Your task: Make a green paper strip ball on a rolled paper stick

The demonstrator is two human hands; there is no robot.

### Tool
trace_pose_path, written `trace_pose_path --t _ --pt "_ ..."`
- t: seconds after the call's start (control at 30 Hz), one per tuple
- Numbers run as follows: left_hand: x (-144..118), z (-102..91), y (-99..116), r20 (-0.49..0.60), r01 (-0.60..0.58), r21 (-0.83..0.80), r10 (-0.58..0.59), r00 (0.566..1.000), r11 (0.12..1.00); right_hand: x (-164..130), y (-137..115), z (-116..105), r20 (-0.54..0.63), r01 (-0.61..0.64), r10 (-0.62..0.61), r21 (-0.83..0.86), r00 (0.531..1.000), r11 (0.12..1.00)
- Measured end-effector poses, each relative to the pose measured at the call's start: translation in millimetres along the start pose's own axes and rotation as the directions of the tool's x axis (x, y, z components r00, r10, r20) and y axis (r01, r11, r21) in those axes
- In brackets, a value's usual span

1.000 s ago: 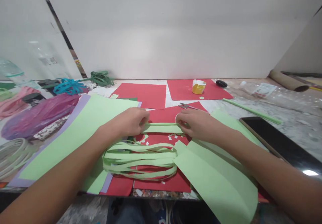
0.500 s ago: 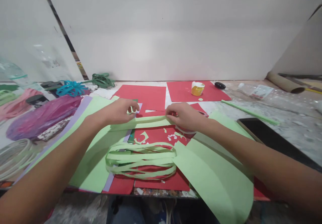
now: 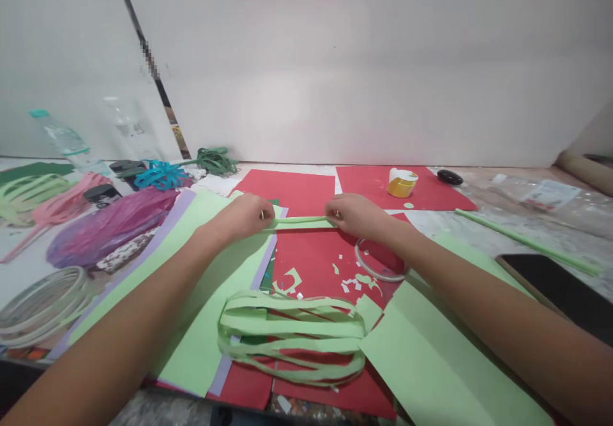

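Toward the counter's point(image 3: 479, 228) back edge, left hand point(image 3: 246, 216) and right hand point(image 3: 352, 214) each pinch an end of a light green paper strip point(image 3: 299, 221) over red paper point(image 3: 316, 260); best kept taut, level, untwisted.

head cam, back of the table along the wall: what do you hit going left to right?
Water bottle → blue strips → dark green strips → yellow glue pot → black oval object → clear plastic packet → cardboard tube.

Both hands point(image 3: 246, 217) forward, fingers seemingly pinched
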State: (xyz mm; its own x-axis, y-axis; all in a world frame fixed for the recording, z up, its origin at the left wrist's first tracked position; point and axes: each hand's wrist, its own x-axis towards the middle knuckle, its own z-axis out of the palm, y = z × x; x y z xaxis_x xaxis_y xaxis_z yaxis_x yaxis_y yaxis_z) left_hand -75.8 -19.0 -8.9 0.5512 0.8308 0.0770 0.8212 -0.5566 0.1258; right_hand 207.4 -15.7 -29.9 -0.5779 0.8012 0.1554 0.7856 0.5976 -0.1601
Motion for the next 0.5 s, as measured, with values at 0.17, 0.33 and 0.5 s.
trace_pose_path --t 0.17,0.33,0.5 --pt "-7 -7.6 -15 0.032 0.070 0.014 -0.071 0.997 0.997 -4 6 -6 0.039 0.003 -0.002 -0.039 0.999 0.999" --pt "-15 -15.3 -35 0.059 0.180 0.054 -0.183 0.981 0.982 -8 5 -14 0.077 -0.035 0.041 -0.075 0.996 0.997" --pt "-18 -15.6 -41 0.097 0.163 0.122 -0.175 0.980 0.979 -11 4 -17 0.097 -0.076 0.086 -0.096 0.992 0.992"
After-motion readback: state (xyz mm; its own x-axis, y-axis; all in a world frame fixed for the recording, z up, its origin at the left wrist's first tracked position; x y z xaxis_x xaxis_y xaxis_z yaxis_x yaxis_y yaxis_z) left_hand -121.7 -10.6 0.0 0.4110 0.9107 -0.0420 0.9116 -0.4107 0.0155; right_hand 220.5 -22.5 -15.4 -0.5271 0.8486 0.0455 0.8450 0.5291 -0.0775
